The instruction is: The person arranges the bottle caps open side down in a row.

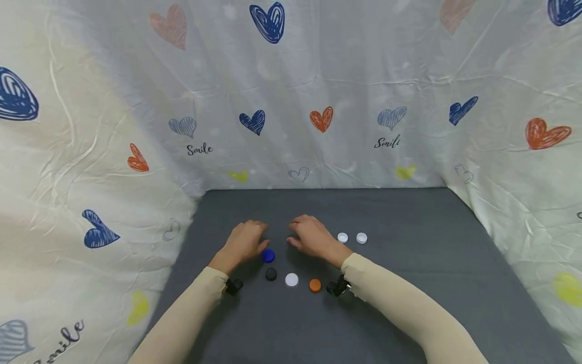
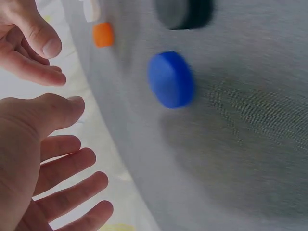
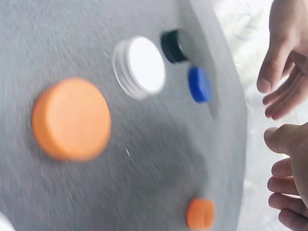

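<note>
Both hands hover above the grey table with nothing held. My left hand [image 1: 245,240] has its fingers spread and straight in the left wrist view, beside the blue bottle cap [image 1: 268,256]. The right hand [image 1: 314,239] faces it across a gap, fingers loosely bent. Nearer me lie a black cap [image 1: 271,274], a white cap [image 1: 291,279] and an orange cap [image 1: 315,285]. A second orange cap [image 3: 200,213] shows in the right wrist view; in the head view the right hand seems to hide it.
Two white caps, a left one [image 1: 342,237] and a right one [image 1: 361,238], lie right of the right hand. The grey tabletop [image 1: 409,283] meets a white cloth backdrop [image 1: 291,91] with printed hearts at the back and sides. Dark wrist cameras hang below both wrists.
</note>
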A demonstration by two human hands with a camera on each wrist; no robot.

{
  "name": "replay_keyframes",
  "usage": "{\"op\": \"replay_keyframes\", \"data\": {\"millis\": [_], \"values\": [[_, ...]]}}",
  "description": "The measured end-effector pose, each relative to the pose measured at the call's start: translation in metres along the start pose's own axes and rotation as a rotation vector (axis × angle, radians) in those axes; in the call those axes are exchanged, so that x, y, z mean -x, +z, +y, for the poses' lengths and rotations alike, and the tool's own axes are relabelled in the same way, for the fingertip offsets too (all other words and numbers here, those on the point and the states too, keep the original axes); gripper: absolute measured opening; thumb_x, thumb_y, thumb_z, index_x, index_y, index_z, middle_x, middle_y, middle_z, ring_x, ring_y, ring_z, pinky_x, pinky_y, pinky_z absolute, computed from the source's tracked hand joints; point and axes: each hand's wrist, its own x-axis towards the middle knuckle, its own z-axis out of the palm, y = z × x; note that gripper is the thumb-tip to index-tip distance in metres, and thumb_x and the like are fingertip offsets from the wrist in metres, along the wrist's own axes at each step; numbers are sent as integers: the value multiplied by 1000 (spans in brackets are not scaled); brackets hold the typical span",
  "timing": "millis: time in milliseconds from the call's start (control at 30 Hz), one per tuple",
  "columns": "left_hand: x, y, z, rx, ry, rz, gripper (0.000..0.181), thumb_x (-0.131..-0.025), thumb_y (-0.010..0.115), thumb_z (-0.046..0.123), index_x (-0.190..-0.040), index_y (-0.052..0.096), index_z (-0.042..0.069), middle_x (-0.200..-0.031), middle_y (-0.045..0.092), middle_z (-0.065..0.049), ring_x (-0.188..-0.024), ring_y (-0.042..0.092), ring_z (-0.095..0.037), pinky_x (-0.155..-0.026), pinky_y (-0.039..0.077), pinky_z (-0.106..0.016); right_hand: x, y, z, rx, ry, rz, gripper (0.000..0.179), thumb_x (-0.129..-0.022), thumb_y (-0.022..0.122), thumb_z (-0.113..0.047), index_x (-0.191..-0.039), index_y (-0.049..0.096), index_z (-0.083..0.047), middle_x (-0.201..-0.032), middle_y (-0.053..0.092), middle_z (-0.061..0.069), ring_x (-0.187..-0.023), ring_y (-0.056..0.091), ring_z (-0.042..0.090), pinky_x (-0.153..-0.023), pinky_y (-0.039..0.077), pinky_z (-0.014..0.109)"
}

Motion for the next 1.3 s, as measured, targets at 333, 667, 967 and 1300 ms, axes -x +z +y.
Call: {"op": "replay_keyframes", "data": {"millis": [333, 667, 967, 1300], "values": [[-34, -11, 26, 33, 21, -17, 54, -85, 80, 38, -128, 68, 9, -127, 69, -10, -112, 68, -29, -92, 56, -46, 13, -20, 35, -41, 87, 19, 43, -89, 77, -33, -122, 72, -8, -126, 69, 10, -120, 63, 28, -103, 49, 46], [-60, 6, 52, 78, -2, -120, 52, -85, 81, 37, -128, 69, 11, -125, 70, -7, -108, 69, -26, -87, 58, -42, 25, -15, 52, -58, 139, -58, 48, -85, 81, -31, -123, 71, -4, -125, 69, 14, -118, 63, 32, -100, 51, 47], [-75, 19, 66, 108, -25, -195, 45, -87, 79, 35, -126, 71, 14, -120, 72, -6, -103, 70, -25, -82, 59, -41, 31, 3, 60, -86, 141, -65, 42, -85, 81, -28, -118, 73, -3, -119, 72, 12, -112, 66, 31, -96, 53, 45], [-84, 35, 73, 136, -64, -251, 41, -88, 79, 32, -125, 71, 16, -120, 72, -6, -105, 69, -23, -84, 58, -40, 32, 15, 60, -94, 164, -88, 39, -87, 79, -26, -119, 73, -5, -114, 73, 11, -106, 68, 29, -93, 54, 46]]}}
